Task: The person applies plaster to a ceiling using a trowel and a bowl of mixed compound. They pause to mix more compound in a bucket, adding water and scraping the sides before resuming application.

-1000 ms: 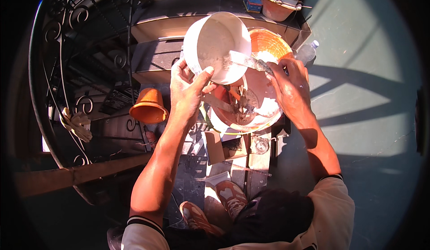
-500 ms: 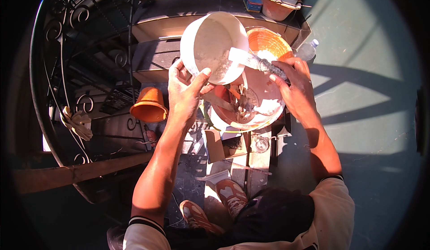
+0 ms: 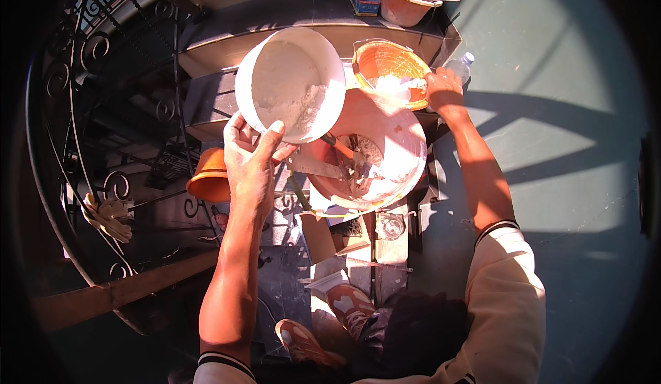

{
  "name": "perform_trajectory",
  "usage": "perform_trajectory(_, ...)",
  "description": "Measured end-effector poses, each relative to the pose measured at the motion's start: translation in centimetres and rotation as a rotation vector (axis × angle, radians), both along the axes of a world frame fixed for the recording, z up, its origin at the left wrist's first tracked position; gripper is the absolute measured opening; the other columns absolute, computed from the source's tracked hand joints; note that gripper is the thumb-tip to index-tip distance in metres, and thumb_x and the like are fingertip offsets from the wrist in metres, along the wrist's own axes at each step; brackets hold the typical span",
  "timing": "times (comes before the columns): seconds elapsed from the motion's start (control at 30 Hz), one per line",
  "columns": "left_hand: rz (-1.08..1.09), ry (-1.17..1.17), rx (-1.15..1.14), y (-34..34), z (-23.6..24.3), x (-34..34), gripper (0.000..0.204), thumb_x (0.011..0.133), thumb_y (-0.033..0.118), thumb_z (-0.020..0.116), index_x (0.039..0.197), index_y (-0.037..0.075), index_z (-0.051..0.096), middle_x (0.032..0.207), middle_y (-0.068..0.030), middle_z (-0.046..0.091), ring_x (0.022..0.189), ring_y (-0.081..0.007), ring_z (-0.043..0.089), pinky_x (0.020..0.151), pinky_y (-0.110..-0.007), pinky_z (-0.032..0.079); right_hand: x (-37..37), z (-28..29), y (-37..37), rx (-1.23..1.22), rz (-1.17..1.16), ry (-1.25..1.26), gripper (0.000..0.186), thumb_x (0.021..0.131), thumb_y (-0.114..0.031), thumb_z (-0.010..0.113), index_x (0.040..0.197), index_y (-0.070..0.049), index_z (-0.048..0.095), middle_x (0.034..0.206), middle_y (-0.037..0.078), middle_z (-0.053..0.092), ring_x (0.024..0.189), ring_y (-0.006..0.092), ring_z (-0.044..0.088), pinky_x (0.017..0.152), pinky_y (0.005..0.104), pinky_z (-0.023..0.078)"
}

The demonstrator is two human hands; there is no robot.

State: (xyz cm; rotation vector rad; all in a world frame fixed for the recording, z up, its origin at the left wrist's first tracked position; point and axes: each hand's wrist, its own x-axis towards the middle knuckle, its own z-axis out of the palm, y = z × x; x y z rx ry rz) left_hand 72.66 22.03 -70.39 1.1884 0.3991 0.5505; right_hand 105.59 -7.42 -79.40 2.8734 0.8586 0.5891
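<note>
Taking the large round pink plastic bucket (image 3: 407, 133) as the centre of the clock, the left hand (image 3: 255, 146) is at 9 o'clock, its thumb by the rim and its fingers curled round the wall of a white cylindrical plastic bucket (image 3: 281, 71), held up at 10 o'clock. The grip is firm on that bucket, low on its side, perhaps so the hand can bear the weight while steadying the tilt. The mouth faces the person, which probably gives a clear view in; pale crumbly material (image 3: 303, 111) gathers toward its 5 o'clock.

The right hand (image 3: 446, 88), at 2 o'clock, seems closed round a pale flat-bladed scraper (image 3: 416, 84), though the hand hides the handle. The blade points toward 9 o'clock, over a ribbed orange plastic bowl (image 3: 372, 59) at 12 o'clock, which stands close enough for a short reach.

A flat metal trowel blade (image 3: 320, 166) leans at the pink bucket's 8 o'clock, presumably to stay handy. A clear plastic bottle (image 3: 460, 66) stands beyond the right hand, between 1 and 2 o'clock.
</note>
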Motion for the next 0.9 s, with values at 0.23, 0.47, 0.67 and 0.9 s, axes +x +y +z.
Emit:
perform_trajectory(0.23,0.000,0.033,-0.012,0.4,-0.1,0.0,0.069,0.095,0.013,0.076,0.148,-0.001,0.034,0.140,-0.0159,0.059,0.127,-0.0273,0.063,0.095,-0.047,0.063,2.5,-4.1,3.5,-0.109,-0.085,0.151,0.026,0.094,-0.028,0.063,0.104,-0.013,0.081,0.116,0.012,0.073,0.118,0.0307,0.063,0.098,0.0500,0.041)
perform_trajectory(0.47,-0.016,0.036,-0.016,0.6,-0.2,0.6,0.069,0.095,0.014,0.076,0.148,-0.001,0.034,0.142,-0.0160,0.058,0.126,-0.0278,0.064,0.097,-0.048,0.062,5.2,-7.2,4.7,-0.109,-0.131,0.276,0.034,0.101,-0.026,0.050,0.106,-0.008,0.078,0.115,0.018,0.074,0.117,0.0340,0.065,0.099,0.0521,0.040)
perform_trajectory(0.67,-0.024,0.024,-0.016,0.3,0.0,1.3,0.070,0.095,0.013,0.076,0.148,-0.002,0.033,0.142,-0.0177,0.057,0.128,-0.0290,0.064,0.099,-0.050,0.062,6.7,-9.1,4.3,-0.040,-0.158,0.367,0.033,0.103,-0.023,0.049,0.105,-0.006,0.077,0.116,0.021,0.074,0.119,0.0386,0.067,0.107,0.0592,0.037)
perform_trajectory(0.9,-0.004,0.033,-0.004,0.3,-0.1,1.3,0.068,0.095,0.012,0.075,0.148,-0.003,0.034,0.141,-0.0187,0.057,0.127,-0.0296,0.064,0.098,-0.050,0.062,6.2,-8.8,5.4,-0.069,-0.116,0.414,0.030,0.095,-0.011,0.052,0.108,-0.006,0.080,0.119,0.021,0.075,0.119,0.0386,0.069,0.105,0.0578,0.042)
